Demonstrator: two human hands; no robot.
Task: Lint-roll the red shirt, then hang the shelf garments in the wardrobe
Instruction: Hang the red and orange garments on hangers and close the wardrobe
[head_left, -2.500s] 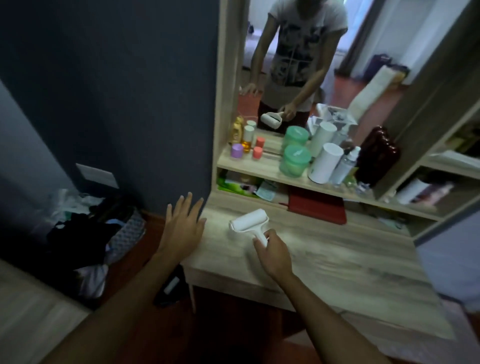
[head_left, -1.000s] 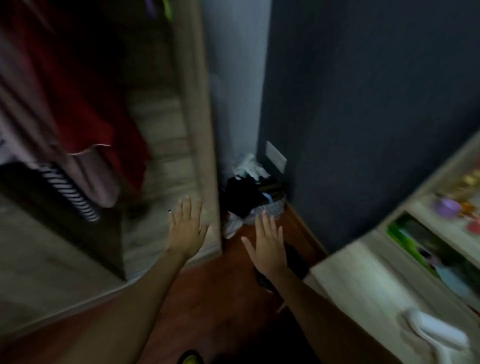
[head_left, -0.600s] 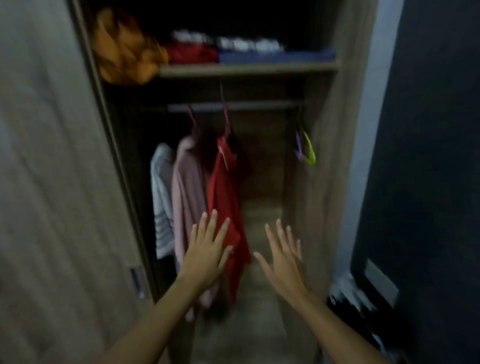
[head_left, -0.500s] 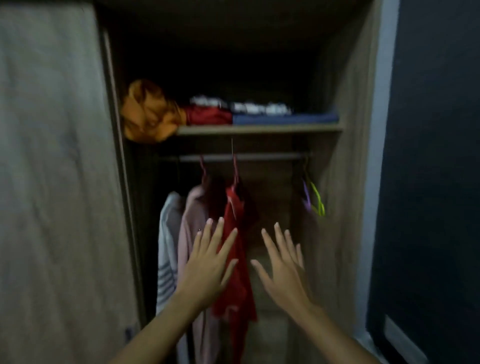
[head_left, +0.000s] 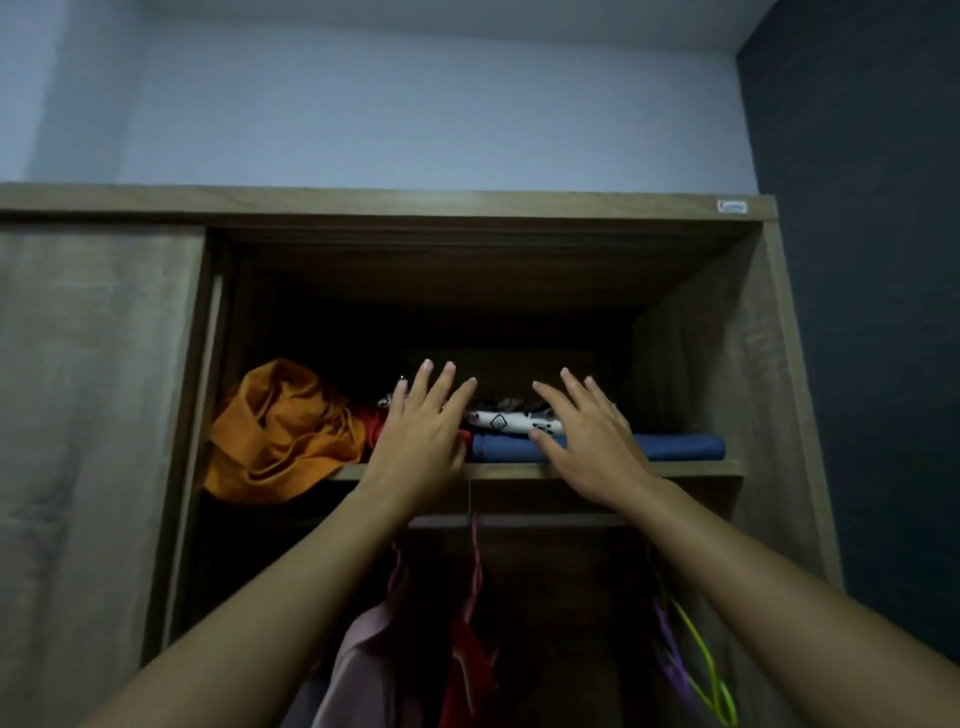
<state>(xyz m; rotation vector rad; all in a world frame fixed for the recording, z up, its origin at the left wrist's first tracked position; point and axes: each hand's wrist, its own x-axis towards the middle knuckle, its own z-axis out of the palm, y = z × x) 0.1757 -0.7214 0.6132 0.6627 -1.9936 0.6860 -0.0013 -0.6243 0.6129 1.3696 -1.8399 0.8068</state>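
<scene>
Up top, garments: a crumpled orange cloth (head_left: 280, 431) is slumping over the shelf (head_left: 696, 469) edge; a folded blue garment (head_left: 675, 448) is lying flat under a white patterned one (head_left: 506, 421).
Wardrobe: matte wood-grain board is framing a dark opening; a red shirt (head_left: 462, 670) is hanging below.
Room: pale wall, dark wall at right.
Hands: left hand (head_left: 423, 436) and right hand (head_left: 587, 441) are reaching toward the folded pile, fingers spread straight, gripping nothing.

Head camera tilts up, close to the wardrobe (head_left: 748, 332), its interior perhaps underlit
</scene>
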